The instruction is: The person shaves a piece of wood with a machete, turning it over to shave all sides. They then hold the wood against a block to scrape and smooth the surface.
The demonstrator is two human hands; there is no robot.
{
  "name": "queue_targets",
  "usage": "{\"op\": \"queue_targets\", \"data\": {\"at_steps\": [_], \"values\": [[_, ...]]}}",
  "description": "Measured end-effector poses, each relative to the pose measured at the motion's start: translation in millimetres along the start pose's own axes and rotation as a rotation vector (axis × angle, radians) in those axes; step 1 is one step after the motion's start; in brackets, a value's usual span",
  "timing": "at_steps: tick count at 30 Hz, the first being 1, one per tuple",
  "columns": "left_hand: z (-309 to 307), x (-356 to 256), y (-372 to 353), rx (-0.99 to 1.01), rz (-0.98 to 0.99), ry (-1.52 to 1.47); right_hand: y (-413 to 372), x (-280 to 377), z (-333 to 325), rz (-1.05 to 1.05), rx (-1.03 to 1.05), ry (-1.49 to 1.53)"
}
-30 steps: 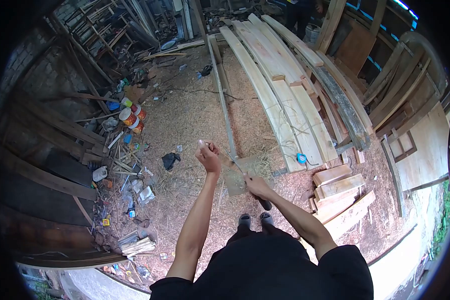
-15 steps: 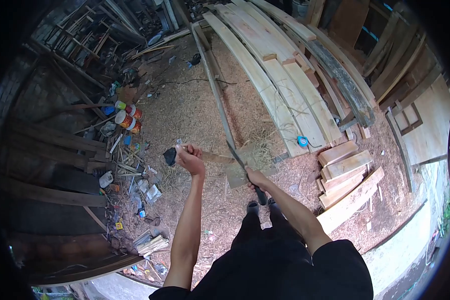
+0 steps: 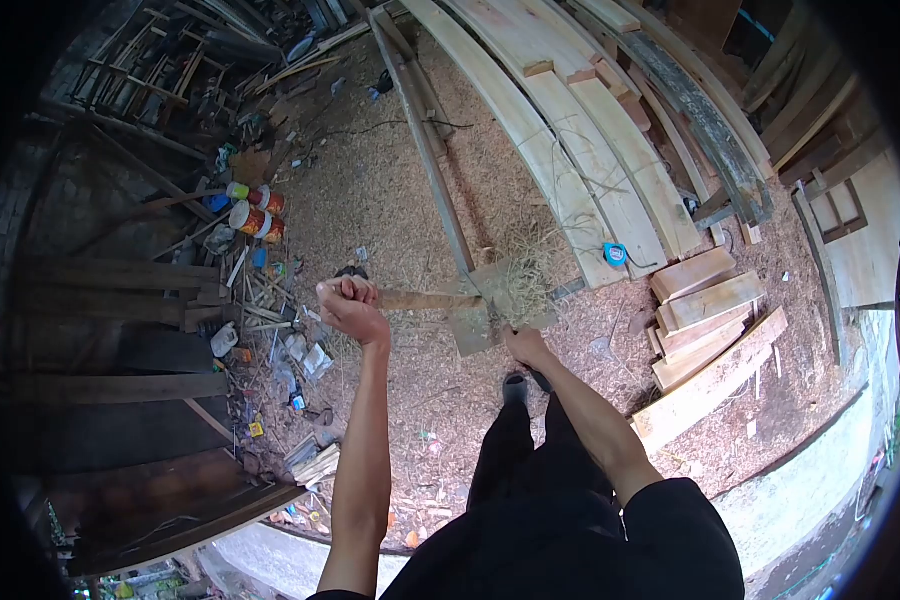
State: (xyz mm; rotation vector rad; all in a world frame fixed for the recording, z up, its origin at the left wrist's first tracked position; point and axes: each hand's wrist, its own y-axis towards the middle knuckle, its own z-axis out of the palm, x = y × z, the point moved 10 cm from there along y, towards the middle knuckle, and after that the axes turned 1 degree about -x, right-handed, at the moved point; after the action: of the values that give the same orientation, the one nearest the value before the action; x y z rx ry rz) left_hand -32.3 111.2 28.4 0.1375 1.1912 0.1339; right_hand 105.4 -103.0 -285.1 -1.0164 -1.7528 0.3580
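My left hand (image 3: 355, 312) is closed around the near end of a wooden strip (image 3: 420, 300), which points to the right. A small dark thing (image 3: 352, 272) shows just beyond that fist. My right hand (image 3: 530, 348) grips a large knife by its black handle (image 3: 541, 381). The knife's blade is seen almost edge-on and overlaps the strip's right end. Below them, a flat grey-brown board (image 3: 477, 338) lies on the ground, with a heap of pale shavings (image 3: 533, 268) at its upper right.
Long planks (image 3: 560, 180) lie at the upper right, with a blue tape measure (image 3: 615, 254) on one. Short wood blocks (image 3: 710, 300) are piled on the right. A long beam (image 3: 425, 140) runs away ahead. Paint cans (image 3: 250, 219) and litter line the left side.
My right hand and the knife have swung so the blade now reaches the strip's right end. My left hand has shifted left with the strip. The whole view has tilted slightly.
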Motion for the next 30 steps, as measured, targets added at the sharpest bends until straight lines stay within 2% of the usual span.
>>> {"op": "queue_targets", "data": {"at_steps": [1,3,4,6,9,10,14,18,22,24,26,27,29,30], "values": [[3,1,-1,-0.008,-0.002,0.006,5,-13,13,0.002,0.009,-0.005],[9,4,1,-0.013,-0.012,0.026,6,-13,13,-0.170,-0.173,-0.069],[10,5,1,-0.007,-0.015,0.020,8,-19,11,-0.176,-0.165,-0.073],[11,4,-1,-0.002,-0.020,0.010,9,-65,36,0.203,0.188,0.163],[10,3,-2,0.036,-0.036,-0.015,3,-60,18,0.156,0.176,0.112],[7,3,-4,0.055,-0.050,-0.031,-4,-63,17,0.234,0.159,0.287],[4,13,-3,0.164,-0.173,-0.044,-25,-45,11,0.270,0.174,0.460],[-4,24,-3,0.240,-0.233,-0.094,-60,39,-8,0.038,0.285,0.437],[15,16,-20,0.305,-0.206,-0.090,-97,130,-27,-0.143,0.360,0.498],[22,13,-26,0.312,-0.195,-0.067,-100,146,-26,-0.221,0.374,0.500],[24,13,-31,0.282,-0.149,-0.031,-88,153,-39,-0.453,0.063,0.360],[21,14,-32,0.270,-0.145,-0.036,-84,148,-37,-0.458,0.069,0.347],[24,14,-33,0.334,-0.128,-0.048,-71,109,-9,-0.023,0.352,0.513],[24,12,-35,0.342,-0.139,-0.081,-76,121,-17,-0.035,0.355,0.497]]}}
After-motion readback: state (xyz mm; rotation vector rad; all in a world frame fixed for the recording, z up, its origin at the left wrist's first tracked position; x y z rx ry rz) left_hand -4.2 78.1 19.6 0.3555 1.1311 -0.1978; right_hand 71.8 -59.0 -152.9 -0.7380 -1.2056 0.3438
